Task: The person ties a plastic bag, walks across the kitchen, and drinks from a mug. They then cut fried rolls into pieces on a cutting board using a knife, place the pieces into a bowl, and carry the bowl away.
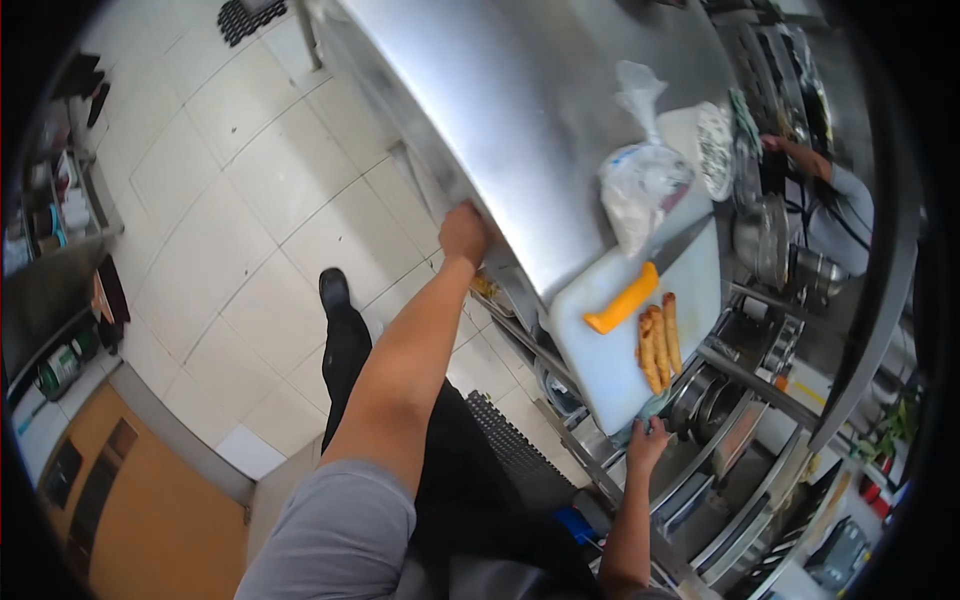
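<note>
My left hand [465, 236] is closed at the edge of the steel counter [500, 130]; what its fingers grip is hidden. My right hand [648, 440] is beside the near corner of a white cutting board [590, 362], its bent fingers apart, close to a greenish cloth [655, 404]. On the board lie an orange-handled knife [625, 300], its blade pointing away, and several browned fried rolls [656, 345] side by side. A knotted clear plastic bag [643, 185] with pale contents rests at the board's far end.
Beyond the bag is a white tray with a speckled item [714, 150]. Metal bowls [762, 240] and stacked pans [700, 400] stand along the right. Another person [845, 215] is at the far right. A black mat [510, 440] lies on the tiled floor.
</note>
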A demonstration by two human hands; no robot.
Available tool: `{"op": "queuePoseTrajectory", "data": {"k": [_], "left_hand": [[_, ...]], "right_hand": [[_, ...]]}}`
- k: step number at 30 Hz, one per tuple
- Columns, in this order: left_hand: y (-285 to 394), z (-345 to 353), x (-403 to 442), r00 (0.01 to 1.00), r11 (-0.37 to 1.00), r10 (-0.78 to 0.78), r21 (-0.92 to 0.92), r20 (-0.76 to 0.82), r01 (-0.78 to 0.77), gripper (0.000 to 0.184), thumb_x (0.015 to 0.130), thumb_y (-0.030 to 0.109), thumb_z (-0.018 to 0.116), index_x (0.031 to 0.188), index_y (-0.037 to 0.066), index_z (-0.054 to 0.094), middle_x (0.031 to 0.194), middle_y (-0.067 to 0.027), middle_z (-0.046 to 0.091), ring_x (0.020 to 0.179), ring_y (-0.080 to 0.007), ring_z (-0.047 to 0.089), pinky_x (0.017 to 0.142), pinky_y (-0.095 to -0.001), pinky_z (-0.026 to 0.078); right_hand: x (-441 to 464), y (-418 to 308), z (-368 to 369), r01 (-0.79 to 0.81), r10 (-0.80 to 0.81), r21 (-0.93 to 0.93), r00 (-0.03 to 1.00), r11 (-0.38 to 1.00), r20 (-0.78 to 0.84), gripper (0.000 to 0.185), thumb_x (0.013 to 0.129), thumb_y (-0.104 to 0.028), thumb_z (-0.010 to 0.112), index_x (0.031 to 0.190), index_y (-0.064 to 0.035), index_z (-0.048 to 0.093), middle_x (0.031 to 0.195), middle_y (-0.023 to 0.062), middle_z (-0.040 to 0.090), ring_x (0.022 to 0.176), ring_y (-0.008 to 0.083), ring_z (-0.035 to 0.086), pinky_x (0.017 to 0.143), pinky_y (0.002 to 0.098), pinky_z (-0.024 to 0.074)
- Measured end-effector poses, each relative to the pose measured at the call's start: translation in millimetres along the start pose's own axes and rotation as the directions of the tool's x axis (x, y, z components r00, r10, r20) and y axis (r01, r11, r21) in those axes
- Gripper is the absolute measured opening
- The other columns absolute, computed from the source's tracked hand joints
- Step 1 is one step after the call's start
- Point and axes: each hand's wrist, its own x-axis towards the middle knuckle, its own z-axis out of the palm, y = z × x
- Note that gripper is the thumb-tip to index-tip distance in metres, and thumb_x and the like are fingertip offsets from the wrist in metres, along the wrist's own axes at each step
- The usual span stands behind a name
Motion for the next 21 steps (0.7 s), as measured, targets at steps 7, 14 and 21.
{"op": "queuePoseTrajectory", "data": {"k": [7, 14, 21], "left_hand": [[-41, 41, 23, 0.943, 0.957, 0.236, -0.111, -0.232, -0.267, 0.042, 0.088, 0.034, 0.071, 0.115, 0.002, 0.071, 0.108, -0.0235, 0.073, 0.101, -0.0433, 0.069, 0.085, -0.0485, 0.057], [-26, 24, 9, 0.801, 0.767, 0.478, -0.275, -0.359, -0.581, 0.041, 0.087, 0.038, 0.069, 0.116, 0.008, 0.071, 0.107, -0.0149, 0.075, 0.1, -0.0378, 0.07, 0.081, -0.0488, 0.057], [-23, -71, -84, 0.982, 0.97, 0.179, -0.175, 0.06, -0.166, 0.054, 0.089, 0.004, 0.048, 0.142, 0.003, 0.035, 0.085, -0.0311, 0.069, 0.066, -0.0421, 0.071, 0.064, -0.0513, 0.058]], "right_hand": [[-6, -7, 4, -0.028, 0.031, 0.045, 0.998, 0.999, -0.059, 0.021, 0.078, -0.005, 0.073, 0.095, 0.0054, 0.064, 0.089, 0.0218, 0.063, 0.088, 0.0432, 0.062, 0.082, 0.0455, 0.0497], [-13, -12, 14, -0.029, 0.043, 0.126, 0.993, 0.992, -0.112, 0.023, 0.08, -0.004, 0.069, 0.099, 0.0052, 0.061, 0.1, 0.0226, 0.059, 0.093, 0.043, 0.06, 0.083, 0.0472, 0.0483], [-10, -2, 18, 0.028, -0.009, 0.228, 0.996, 0.973, -0.084, 0.028, 0.081, -0.007, 0.066, 0.105, 0.0039, 0.055, 0.101, 0.0227, 0.056, 0.099, 0.0439, 0.057, 0.088, 0.048, 0.0464]]}}
